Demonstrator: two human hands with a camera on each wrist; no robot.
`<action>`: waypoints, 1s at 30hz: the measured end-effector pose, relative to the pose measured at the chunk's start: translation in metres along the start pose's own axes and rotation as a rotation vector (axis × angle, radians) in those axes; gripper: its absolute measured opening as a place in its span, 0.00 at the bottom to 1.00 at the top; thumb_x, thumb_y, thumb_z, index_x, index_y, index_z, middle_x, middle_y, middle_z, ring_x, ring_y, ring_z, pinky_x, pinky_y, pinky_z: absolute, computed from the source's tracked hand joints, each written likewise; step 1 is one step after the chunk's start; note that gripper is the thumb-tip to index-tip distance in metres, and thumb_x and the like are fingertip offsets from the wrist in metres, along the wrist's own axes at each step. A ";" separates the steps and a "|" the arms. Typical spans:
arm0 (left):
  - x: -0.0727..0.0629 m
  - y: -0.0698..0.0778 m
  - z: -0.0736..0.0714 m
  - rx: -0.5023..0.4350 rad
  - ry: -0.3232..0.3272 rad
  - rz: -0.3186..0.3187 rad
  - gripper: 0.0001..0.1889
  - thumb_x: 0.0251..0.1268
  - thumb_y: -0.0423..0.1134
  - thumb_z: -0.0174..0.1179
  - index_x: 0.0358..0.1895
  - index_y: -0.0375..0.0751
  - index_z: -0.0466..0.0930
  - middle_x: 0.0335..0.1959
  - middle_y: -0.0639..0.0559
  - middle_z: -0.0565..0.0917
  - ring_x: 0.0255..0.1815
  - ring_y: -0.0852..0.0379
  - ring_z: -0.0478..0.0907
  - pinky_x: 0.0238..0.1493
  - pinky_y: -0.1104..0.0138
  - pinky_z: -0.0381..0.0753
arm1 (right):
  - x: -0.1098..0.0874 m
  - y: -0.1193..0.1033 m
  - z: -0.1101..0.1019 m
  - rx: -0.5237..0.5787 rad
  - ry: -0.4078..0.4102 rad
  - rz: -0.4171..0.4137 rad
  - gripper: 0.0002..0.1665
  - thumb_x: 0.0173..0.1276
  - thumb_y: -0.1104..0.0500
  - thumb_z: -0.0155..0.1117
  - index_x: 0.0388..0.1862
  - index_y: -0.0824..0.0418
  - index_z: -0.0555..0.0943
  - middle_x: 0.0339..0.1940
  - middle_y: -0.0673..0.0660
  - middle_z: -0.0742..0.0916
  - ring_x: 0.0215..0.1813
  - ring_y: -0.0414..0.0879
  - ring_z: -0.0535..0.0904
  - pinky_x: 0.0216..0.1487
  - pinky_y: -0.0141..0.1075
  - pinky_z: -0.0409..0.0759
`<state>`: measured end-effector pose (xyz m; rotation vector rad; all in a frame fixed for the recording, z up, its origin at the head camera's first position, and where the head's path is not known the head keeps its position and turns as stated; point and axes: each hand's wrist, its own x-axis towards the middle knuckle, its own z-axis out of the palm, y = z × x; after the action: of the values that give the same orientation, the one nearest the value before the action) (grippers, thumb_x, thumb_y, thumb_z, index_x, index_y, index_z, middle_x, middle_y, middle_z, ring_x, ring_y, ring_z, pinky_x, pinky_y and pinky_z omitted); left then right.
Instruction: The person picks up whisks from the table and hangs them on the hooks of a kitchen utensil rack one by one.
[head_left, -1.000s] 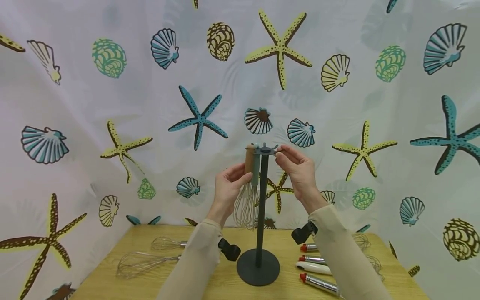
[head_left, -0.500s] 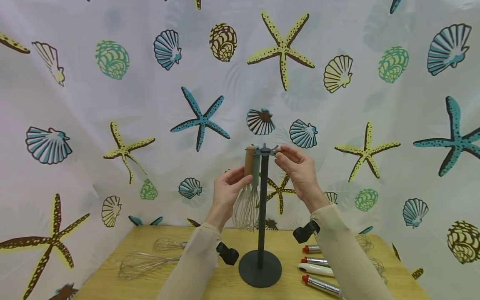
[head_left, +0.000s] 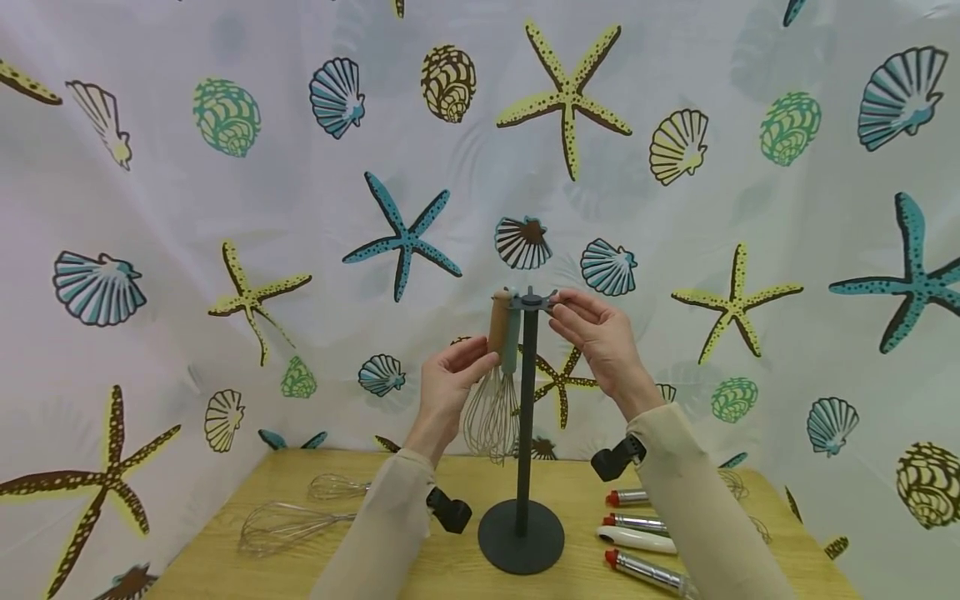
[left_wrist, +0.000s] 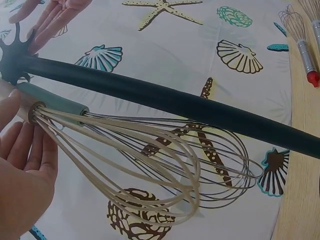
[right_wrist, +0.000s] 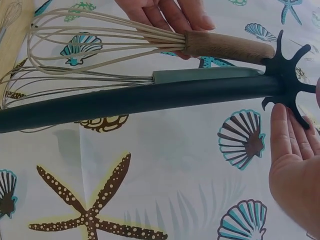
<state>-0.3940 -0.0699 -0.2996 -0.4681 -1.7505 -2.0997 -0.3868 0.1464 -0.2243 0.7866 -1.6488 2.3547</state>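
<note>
A whisk with a wooden handle [head_left: 498, 323] and one with a pale green handle [head_left: 511, 342] hang side by side, wires down, from the left of a dark utensil stand [head_left: 527, 425]. My left hand [head_left: 448, 387] is just left of the wooden handle, thumb and fingers spread loosely by its lower end; whether fingertips still touch it is hard to tell. In the right wrist view that hand [right_wrist: 167, 12] lies behind the whisk [right_wrist: 227, 46]. My right hand [head_left: 600, 342] pinches a hook on the right of the stand's top [right_wrist: 287, 82], thumb and fingers on either side.
Two wire whisks [head_left: 288, 527] lie left on the wooden table [head_left: 420, 575]. Red-tipped metal handles [head_left: 645, 571] and a white handle [head_left: 637, 538] lie right, partly under my right sleeve. The stand's round base [head_left: 521, 546] is between my forearms. A shell-patterned cloth [head_left: 465, 150] hangs behind.
My left hand has loosened from the wooden handle and drawn slightly left and down. The whisk stays hanging. My right hand keeps its place at the hook, its fingers a little more spread.
</note>
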 end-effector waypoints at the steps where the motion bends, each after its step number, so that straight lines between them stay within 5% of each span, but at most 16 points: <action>1: 0.000 0.000 0.000 0.002 0.001 -0.001 0.19 0.62 0.36 0.68 0.57 0.42 0.83 0.56 0.45 0.84 0.57 0.54 0.80 0.62 0.56 0.76 | 0.000 0.000 0.000 -0.001 0.001 -0.001 0.22 0.70 0.67 0.61 0.61 0.73 0.72 0.44 0.49 0.89 0.49 0.39 0.86 0.59 0.39 0.79; 12: -0.001 -0.009 -0.008 -0.024 0.002 -0.002 0.19 0.61 0.34 0.68 0.56 0.37 0.82 0.50 0.48 0.87 0.47 0.60 0.85 0.53 0.68 0.81 | -0.002 0.004 -0.003 -0.003 0.057 -0.010 0.15 0.68 0.67 0.63 0.53 0.68 0.77 0.41 0.50 0.90 0.48 0.41 0.86 0.58 0.38 0.80; 22: -0.010 -0.021 -0.026 -0.021 -0.012 -0.058 0.19 0.60 0.36 0.69 0.55 0.41 0.83 0.51 0.47 0.87 0.52 0.58 0.84 0.66 0.60 0.74 | -0.002 0.005 0.000 0.018 0.070 -0.020 0.15 0.66 0.67 0.66 0.51 0.67 0.78 0.41 0.50 0.90 0.48 0.42 0.86 0.60 0.39 0.79; 30: -0.017 -0.034 -0.042 0.029 -0.034 -0.069 0.18 0.60 0.38 0.69 0.54 0.42 0.83 0.53 0.42 0.86 0.51 0.58 0.84 0.63 0.63 0.76 | -0.004 0.005 0.003 -0.004 0.096 -0.032 0.13 0.65 0.67 0.67 0.49 0.66 0.80 0.40 0.49 0.90 0.47 0.41 0.87 0.59 0.41 0.79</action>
<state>-0.3959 -0.1042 -0.3444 -0.4430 -1.8381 -2.1223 -0.3844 0.1426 -0.2295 0.6826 -1.5906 2.3279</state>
